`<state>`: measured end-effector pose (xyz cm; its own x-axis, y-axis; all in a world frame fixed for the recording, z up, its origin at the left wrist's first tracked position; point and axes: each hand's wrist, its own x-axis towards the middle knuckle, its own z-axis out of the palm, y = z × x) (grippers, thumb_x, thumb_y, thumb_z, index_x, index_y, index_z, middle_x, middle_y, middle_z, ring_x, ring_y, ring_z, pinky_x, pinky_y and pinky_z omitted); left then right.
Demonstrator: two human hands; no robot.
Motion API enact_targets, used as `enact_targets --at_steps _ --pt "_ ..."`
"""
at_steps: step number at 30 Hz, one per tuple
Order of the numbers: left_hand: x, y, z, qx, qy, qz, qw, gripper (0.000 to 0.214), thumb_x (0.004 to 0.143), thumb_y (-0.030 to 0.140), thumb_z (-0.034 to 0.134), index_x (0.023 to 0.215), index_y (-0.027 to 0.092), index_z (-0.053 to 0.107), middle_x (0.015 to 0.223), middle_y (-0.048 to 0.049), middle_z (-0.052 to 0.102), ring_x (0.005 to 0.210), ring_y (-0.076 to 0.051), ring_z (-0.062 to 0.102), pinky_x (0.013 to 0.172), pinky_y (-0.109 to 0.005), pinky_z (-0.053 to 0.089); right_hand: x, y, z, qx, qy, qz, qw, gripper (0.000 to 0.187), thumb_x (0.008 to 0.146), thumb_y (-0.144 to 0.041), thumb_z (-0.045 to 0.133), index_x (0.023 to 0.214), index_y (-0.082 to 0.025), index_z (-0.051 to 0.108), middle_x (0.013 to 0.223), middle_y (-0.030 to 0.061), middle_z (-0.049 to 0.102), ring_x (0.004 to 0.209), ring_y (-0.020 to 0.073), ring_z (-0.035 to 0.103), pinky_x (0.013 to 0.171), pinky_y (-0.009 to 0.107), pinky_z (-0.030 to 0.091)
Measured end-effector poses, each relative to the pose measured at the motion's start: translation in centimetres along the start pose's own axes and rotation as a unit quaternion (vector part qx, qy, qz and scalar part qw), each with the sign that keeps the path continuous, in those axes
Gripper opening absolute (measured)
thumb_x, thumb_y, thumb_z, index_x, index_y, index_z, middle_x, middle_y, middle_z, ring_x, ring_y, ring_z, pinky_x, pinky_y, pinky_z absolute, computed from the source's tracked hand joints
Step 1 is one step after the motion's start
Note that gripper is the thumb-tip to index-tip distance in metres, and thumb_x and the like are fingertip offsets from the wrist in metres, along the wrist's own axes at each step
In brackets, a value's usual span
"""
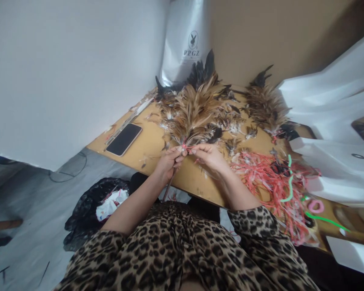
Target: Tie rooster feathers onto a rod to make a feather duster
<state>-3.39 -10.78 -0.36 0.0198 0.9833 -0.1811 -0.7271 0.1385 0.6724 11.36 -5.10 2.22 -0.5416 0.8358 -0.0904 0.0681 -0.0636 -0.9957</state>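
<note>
A fan-shaped bundle of brown and black feathers (pixel 194 113) lies on the wooden table (pixel 151 141), bound at its base with red string. My left hand (pixel 169 161) is closed around a thin stick at that base. My right hand (pixel 209 155) pinches the red string right beside it, fingertips almost touching the left hand. Loose feathers lie scattered around the bundle.
A black phone (pixel 124 138) lies at the table's left. A second feather bundle (pixel 265 107) sits at the back right. A pile of red strings (pixel 273 182) with green cords (pixel 289 178) lies right of my hands. A silver bag (pixel 185 40) leans at the back. White boxes (pixel 330 113) stand right.
</note>
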Motion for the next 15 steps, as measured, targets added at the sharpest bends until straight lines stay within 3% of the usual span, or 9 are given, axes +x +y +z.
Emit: enact_targets --at_steps 3,9,15 --pt "-0.1 -0.2 0.1 0.014 -0.003 0.016 1.0 0.022 0.069 0.024 0.073 0.071 0.009 0.056 0.066 0.002 0.049 0.041 0.001 0.025 0.032 -0.01 0.014 -0.4 -0.2 0.7 -0.007 -0.009 -0.044 0.999 0.031 0.067 -0.047 0.069 0.07 -0.016 0.067 0.078 0.0049 0.067 0.064 0.0132 0.055 0.051 0.024 0.047" --pt "0.2 -0.4 0.1 0.05 -0.015 0.026 0.998 0.021 0.071 0.026 0.071 0.072 0.008 0.06 0.059 0.0017 0.049 0.04 0.0 0.028 0.033 -0.011 0.017 -0.6 -0.2 0.3 -0.012 0.021 -0.059 0.998 0.029 0.071 -0.046 0.066 0.072 -0.016 0.066 0.078 0.0053 0.068 0.065 0.0133 0.057 0.05 0.022 0.046" --pt "0.0 0.1 0.7 -0.021 0.014 -0.068 0.997 0.013 0.072 0.015 0.068 0.077 0.008 0.059 0.066 -0.0004 0.053 0.042 0.0 0.034 0.031 -0.009 0.018 -0.9 -0.3 -0.4 0.003 0.032 -0.052 0.998 0.029 0.071 -0.044 0.068 0.075 -0.016 0.068 0.078 0.0049 0.067 0.062 0.0126 0.055 0.051 0.024 0.048"
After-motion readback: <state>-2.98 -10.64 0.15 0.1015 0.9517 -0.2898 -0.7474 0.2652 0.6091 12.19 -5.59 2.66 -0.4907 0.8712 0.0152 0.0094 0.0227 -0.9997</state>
